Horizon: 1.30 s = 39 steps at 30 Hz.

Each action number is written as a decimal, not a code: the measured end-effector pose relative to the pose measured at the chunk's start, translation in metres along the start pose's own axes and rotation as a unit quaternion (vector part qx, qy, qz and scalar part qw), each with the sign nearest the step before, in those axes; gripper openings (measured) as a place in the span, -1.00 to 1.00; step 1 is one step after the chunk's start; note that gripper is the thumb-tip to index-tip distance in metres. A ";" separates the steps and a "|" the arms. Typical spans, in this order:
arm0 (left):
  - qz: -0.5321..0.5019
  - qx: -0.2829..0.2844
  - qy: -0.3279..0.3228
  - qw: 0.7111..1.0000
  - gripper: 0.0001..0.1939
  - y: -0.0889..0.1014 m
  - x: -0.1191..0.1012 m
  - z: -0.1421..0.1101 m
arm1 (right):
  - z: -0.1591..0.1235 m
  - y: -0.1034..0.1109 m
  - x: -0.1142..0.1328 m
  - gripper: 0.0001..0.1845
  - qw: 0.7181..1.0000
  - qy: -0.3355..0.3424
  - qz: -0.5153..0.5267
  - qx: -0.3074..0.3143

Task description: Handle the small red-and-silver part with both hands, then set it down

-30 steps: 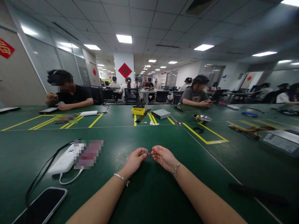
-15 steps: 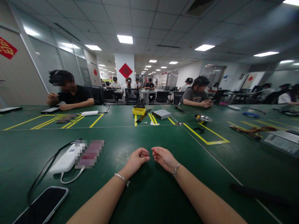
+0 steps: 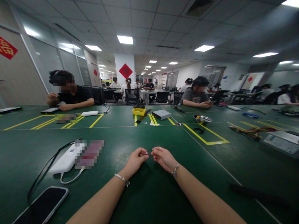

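Left hand [image 3: 135, 159]: pinching small metallic piece [image 3: 147, 152]
Right hand [image 3: 164, 158]: curled — can't tell around what
Fingerwork: likely mid-handling — next move calls for steadiness

I see the left hand [image 3: 135, 160] pinching a small part [image 3: 147, 152] beside the right hand [image 3: 163, 158], a yellow tray [image 3: 138, 112] far off.

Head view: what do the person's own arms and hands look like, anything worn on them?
No gloves show on the left hand or the right hand, and no sleeves show on the forearms. The left bracelet and right bracelet are both silvery; finer details are too small to tell.
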State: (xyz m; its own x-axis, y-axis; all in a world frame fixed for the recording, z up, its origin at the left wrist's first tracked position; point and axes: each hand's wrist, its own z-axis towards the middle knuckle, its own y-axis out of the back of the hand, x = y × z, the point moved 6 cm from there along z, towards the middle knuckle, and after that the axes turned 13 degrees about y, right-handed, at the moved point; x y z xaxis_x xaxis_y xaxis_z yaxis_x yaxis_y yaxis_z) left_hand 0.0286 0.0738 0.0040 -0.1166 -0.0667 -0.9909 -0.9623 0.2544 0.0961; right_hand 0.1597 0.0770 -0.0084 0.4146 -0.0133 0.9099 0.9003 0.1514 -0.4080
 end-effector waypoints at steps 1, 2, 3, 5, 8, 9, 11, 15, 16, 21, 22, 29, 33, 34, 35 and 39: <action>0.005 -0.001 -0.002 1.000 -0.82 0.000 0.000 0.000 | 0.000 0.000 0.000 -0.76 1.000 0.001 -0.004 0.001; 0.013 -0.006 -0.002 1.000 -0.82 0.000 0.000 0.000 | -0.001 -0.001 0.000 -0.76 1.000 0.003 -0.009 0.003; 0.025 -0.013 -0.001 1.000 -0.82 0.000 0.000 -0.001 | -0.001 -0.002 0.000 -0.75 1.000 0.005 -0.015 0.004; 0.052 -0.024 0.001 0.998 -0.82 -0.001 0.000 -0.002 | -0.002 -0.003 0.000 -0.74 0.999 0.013 -0.037 -0.003; 0.089 -0.032 -0.005 0.996 -0.84 -0.004 0.000 -0.004 | -0.003 -0.004 0.001 -0.73 0.994 0.030 -0.098 -0.030; 0.101 -0.038 -0.010 0.994 -0.84 -0.005 0.000 -0.004 | -0.003 -0.004 0.002 -0.73 0.992 0.035 -0.118 -0.037; 0.123 -0.054 -0.017 0.991 -0.85 -0.004 0.000 -0.005 | -0.003 -0.005 0.002 -0.72 0.988 0.041 -0.143 -0.041; 0.144 -0.077 -0.023 0.986 -0.83 -0.003 0.000 -0.005 | -0.004 -0.008 0.002 -0.68 0.986 0.042 -0.158 -0.028; 0.144 -0.080 -0.023 0.986 -0.83 -0.003 0.000 -0.005 | -0.004 -0.008 0.002 -0.67 0.986 0.044 -0.160 -0.026; 0.136 -0.119 -0.010 0.984 -0.85 0.001 -0.001 -0.005 | -0.004 -0.011 0.002 -0.60 0.984 0.065 -0.165 -0.011; 0.133 -0.127 -0.006 0.983 -0.85 0.003 -0.002 -0.005 | -0.004 -0.012 0.002 -0.59 0.983 0.073 -0.171 -0.006; 0.119 -0.141 -0.008 0.983 -0.83 0.004 -0.004 -0.006 | -0.004 -0.018 -0.001 -0.58 0.976 0.091 -0.196 0.034; 0.123 -0.156 -0.004 0.980 -0.82 0.006 -0.003 -0.006 | -0.005 -0.017 -0.003 -0.57 0.982 0.076 -0.168 0.037; 0.123 -0.157 -0.003 0.980 -0.82 0.006 -0.002 -0.006 | -0.005 -0.017 -0.004 -0.57 0.984 0.072 -0.161 0.036; 0.121 -0.157 -0.004 0.980 -0.82 0.007 -0.002 -0.005 | -0.005 -0.016 -0.004 -0.57 0.985 0.067 -0.154 0.035; 0.118 -0.157 -0.010 0.980 -0.81 0.008 0.000 -0.005 | -0.006 -0.017 -0.005 -0.55 0.990 0.052 -0.125 0.039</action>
State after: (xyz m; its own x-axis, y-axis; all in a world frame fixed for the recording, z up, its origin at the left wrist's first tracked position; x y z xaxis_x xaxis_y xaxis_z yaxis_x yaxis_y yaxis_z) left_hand 0.0201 0.0708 0.0055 -0.3433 -0.0231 -0.9390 -0.9377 -0.0497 0.3440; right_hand 0.1429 0.0684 -0.0065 0.1950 -0.1604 0.9676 0.9652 0.2066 -0.1602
